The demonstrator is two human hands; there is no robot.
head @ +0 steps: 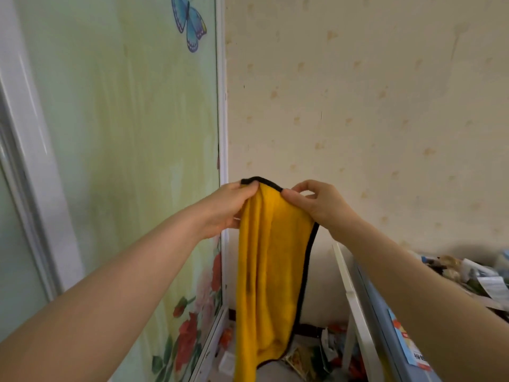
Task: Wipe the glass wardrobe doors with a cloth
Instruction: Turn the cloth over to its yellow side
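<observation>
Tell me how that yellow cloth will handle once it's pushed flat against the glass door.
The yellow cloth hangs in loose folds from the left hand and right hand, so it is probably floppy and will bunch unless spread. Its plush surface suggests it should drag rather than slip on the glass door. It looks light.

Soft even daylight, faint sheen on wardrobe door (124,133), wide-angle bend at edges, slight overall blur.
</observation>
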